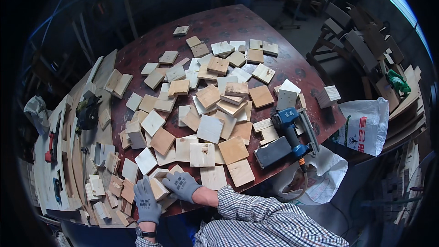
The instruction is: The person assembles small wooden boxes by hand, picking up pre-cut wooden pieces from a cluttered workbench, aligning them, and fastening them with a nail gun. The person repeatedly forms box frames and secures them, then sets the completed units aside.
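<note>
Both my hands wear grey work gloves at the near edge of the table. My left hand (147, 202) lies along the left side of a small group of wooden blocks (158, 188), fingers pressed to them. From the right, my right hand (184, 187) curls over the same blocks, with its fingertips partly hidden. The blocks are held between the two hands. Just beyond them lie a pale square wooden block (146, 161) and a knotty one (201, 154). Many more square blocks spread loosely over the dark red table (233, 20), some stacked or overlapping.
A blue nail gun (288, 132) with a hose rests at the table's right edge, near white sacks (363, 126). Left are long boards (68, 155), a dark power tool (88, 113) and a red-handled tool (50, 147). Timber (361, 48) is piled at the far right.
</note>
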{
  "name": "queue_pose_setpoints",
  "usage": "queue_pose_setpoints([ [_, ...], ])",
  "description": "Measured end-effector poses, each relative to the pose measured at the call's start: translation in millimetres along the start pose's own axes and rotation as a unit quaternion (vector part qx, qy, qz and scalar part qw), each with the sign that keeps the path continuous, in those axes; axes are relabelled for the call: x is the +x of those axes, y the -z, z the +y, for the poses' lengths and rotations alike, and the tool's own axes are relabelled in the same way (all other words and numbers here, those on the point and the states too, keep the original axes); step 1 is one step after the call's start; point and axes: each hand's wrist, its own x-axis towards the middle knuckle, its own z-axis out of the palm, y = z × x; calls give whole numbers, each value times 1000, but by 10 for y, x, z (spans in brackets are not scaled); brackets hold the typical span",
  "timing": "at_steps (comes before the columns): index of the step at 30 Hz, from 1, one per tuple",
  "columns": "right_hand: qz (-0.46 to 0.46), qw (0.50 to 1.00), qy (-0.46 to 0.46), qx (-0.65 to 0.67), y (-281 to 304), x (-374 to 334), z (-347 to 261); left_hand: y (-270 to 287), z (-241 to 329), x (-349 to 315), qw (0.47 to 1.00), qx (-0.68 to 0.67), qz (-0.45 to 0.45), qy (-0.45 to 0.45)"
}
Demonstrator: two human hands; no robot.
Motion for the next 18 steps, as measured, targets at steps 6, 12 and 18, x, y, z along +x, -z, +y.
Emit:
queue_pose_setpoints([
  [6,13,1000,3,-6,-79,8,31,-45,-13,2,1000,5,-4,6],
  [12,1,1000,18,19,26,-23,55,-56,-30,-8,1000,-7,-3,6],
  [18,0,999,26,37,38,-9,74,22,16,-4,999,-51,-4,11],
])
